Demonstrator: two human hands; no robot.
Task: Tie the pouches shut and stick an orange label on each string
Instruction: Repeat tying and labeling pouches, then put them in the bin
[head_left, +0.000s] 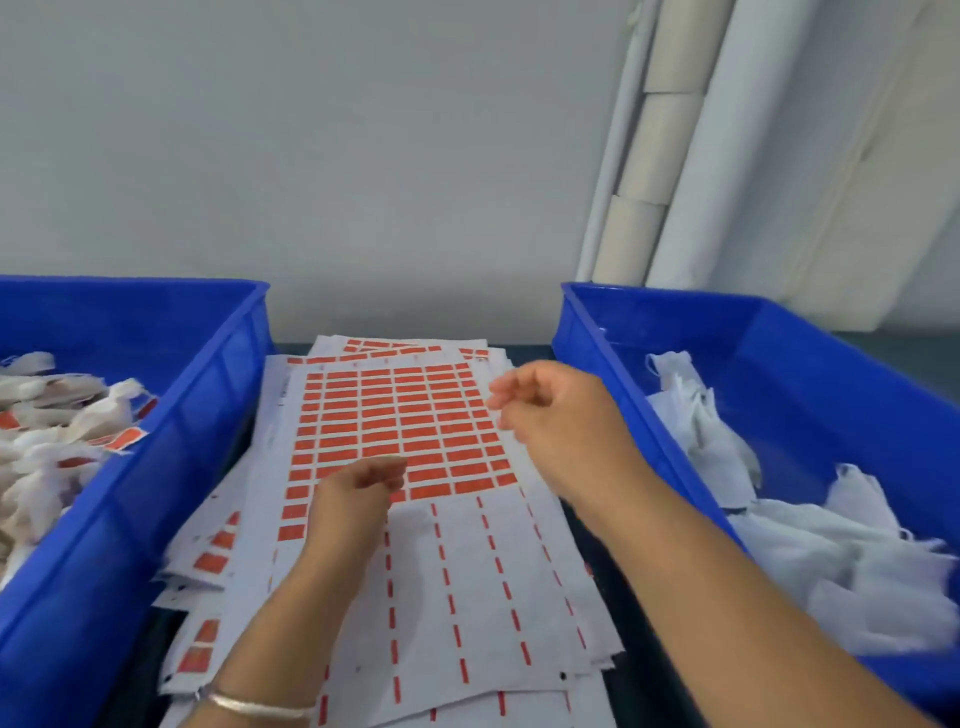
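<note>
Both hands are hovering over the label sheet (400, 431) lying in the middle of the frame on the dark desk (644, 691), between two blue bins. The left hand (353, 499), at lower centre, is sitting just over the near edge of the orange label block, its fingers loosely curled; blur is making it hard to tell whether they are pinching a label, though nothing is showing between them. The right hand (556, 415) is hanging at the sheet's right edge, fingers relaxed and holding nothing. The untied white pouches (810, 545) are lying in the right bin (644, 457), to the right of that hand and close beside it, so the right hand looks the nearer one for fetching a pouch. Finished, labelled pouches (67, 431) are filling the left bin (171, 467).
</note>
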